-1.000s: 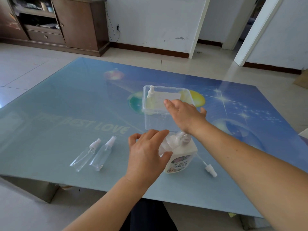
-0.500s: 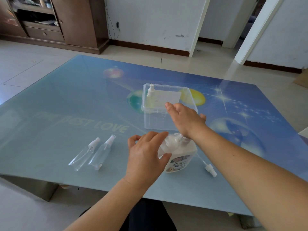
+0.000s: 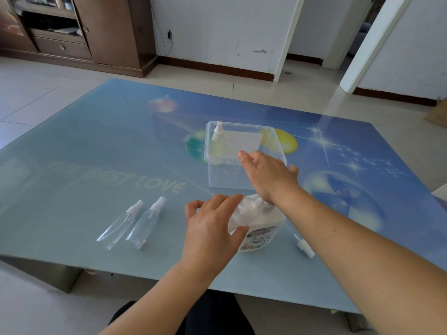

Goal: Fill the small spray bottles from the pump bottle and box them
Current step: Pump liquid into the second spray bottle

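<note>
since one second ago the right hand has drawn back a little from inside the clear plastic box toward its near rim; its fingers are straight and spread and hold nothing. the left hand stays beside the pump bottle, fingers loosely bent over its white top and thumb against its side. one filled spray bottle leans in the box's left corner. two empty spray bottles, clear with white heads, lie side by side on the glossy blue tabletop. a loose spray head lies to the right of the pump bottle.
</note>
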The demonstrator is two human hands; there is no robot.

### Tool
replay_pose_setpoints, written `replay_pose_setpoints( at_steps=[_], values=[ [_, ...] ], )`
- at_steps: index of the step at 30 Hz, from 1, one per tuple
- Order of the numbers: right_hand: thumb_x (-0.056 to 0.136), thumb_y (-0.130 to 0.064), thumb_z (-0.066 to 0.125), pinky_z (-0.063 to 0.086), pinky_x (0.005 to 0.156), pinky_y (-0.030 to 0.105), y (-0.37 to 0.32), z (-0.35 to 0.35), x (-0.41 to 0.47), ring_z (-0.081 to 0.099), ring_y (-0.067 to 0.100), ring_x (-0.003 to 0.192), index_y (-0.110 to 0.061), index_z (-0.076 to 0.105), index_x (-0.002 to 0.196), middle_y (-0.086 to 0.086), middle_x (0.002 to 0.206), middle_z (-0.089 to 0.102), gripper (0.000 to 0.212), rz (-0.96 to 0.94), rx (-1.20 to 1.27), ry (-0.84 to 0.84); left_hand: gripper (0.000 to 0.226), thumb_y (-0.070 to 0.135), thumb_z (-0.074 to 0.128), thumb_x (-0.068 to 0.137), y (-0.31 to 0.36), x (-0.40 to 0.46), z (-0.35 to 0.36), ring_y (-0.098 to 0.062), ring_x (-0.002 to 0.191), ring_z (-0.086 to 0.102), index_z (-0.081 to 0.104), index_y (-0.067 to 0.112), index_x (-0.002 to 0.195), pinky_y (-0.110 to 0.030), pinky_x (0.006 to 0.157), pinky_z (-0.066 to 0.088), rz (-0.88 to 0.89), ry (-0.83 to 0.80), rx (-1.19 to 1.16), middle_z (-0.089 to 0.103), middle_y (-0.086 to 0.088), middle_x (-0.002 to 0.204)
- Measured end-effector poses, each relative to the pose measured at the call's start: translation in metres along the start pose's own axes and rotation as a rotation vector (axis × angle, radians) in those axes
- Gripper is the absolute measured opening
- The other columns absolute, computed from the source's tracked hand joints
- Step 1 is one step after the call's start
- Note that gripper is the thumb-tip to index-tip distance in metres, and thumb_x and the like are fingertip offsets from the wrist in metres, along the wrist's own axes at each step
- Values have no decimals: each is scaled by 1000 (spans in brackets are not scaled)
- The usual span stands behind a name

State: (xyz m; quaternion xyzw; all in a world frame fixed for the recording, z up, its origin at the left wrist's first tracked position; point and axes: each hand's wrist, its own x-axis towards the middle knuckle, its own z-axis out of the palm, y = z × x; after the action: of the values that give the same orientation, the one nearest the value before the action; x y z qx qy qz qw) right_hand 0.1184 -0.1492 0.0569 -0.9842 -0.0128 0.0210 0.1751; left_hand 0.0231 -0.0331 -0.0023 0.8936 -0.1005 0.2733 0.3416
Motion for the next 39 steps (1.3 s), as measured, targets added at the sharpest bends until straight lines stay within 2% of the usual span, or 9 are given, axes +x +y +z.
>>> replay_pose_setpoints(
  at_steps=[5, 10, 13, 19, 23, 27, 30, 33, 39],
  values=[
    [91, -67, 10, 16, 108, 55, -4, -10, 4, 42, 25, 125, -31, 45, 131, -3, 129, 55, 64, 4, 37, -35, 46, 26, 73, 57, 5, 4, -6, -6, 78, 39, 65, 18, 102, -38, 76, 38, 7, 11, -2, 65, 5, 88],
    [92, -67, 18, 19, 113, 52, -5, -27, 9, 40, 26, 131, -22, 45, 136, 2, 137, 50, 69, 84, 352, -122, 47, 29, 70, 58, 6, 9, -9, -6, 76, 39, 65, 20, 104, -39, 77, 39, 2, 16, 4, 65, 6, 89],
    [94, -64, 14, 16, 111, 53, -3, -25, 7, 41, 28, 128, -22, 46, 133, 1, 131, 52, 66, 90, 195, -116, 48, 27, 75, 58, 7, 8, -9, 3, 74, 26, 65, 19, 104, -38, 77, 37, 9, 15, -7, 65, 5, 89],
    [96, -58, 11, 16, 107, 57, -5, -15, 6, 47, 29, 115, -23, 47, 95, 1, 101, 55, 51, 97, 56, -25, 46, 26, 73, 58, 5, 7, -7, -7, 78, 39, 65, 18, 103, -36, 76, 36, 10, 16, -1, 65, 5, 90],
    [97, -55, 12, 17, 105, 55, -1, -9, 7, 48, 28, 115, -20, 53, 104, 3, 105, 56, 54, 103, 36, 22, 47, 25, 76, 57, 2, 4, -4, 1, 74, 26, 65, 18, 102, -37, 75, 37, 5, 6, 4, 65, 4, 87],
    [97, -55, 11, 18, 104, 55, 1, -3, 6, 49, 27, 114, -20, 53, 108, 1, 102, 55, 56, 95, 41, 33, 46, 26, 74, 56, 2, 3, -3, -7, 74, 33, 66, 17, 101, -36, 74, 36, -4, -14, 25, 65, 3, 86],
    [97, -57, 13, 15, 106, 56, -1, -8, 6, 47, 27, 118, -22, 53, 118, 2, 118, 58, 58, 93, 44, 15, 50, 22, 82, 53, 4, 3, -5, -3, 72, 25, 66, 16, 100, -40, 73, 39, -5, -4, 37, 66, 2, 86],
    [95, -60, 12, 11, 108, 58, -3, -14, 9, 44, 27, 122, -24, 51, 124, 2, 126, 55, 61, 81, 41, 19, 50, 23, 80, 54, 6, 7, -7, -9, 77, 37, 66, 17, 102, -39, 74, 38, 13, 5, 44, 66, 4, 88],
    [95, -60, 12, 11, 109, 59, -4, -9, 8, 44, 27, 122, -24, 53, 121, 1, 123, 57, 61, 65, -5, 38, 47, 29, 71, 57, 2, 7, -6, -8, 75, 43, 65, 19, 102, -36, 76, 35, 14, 12, 45, 65, 6, 88]
  ],
)
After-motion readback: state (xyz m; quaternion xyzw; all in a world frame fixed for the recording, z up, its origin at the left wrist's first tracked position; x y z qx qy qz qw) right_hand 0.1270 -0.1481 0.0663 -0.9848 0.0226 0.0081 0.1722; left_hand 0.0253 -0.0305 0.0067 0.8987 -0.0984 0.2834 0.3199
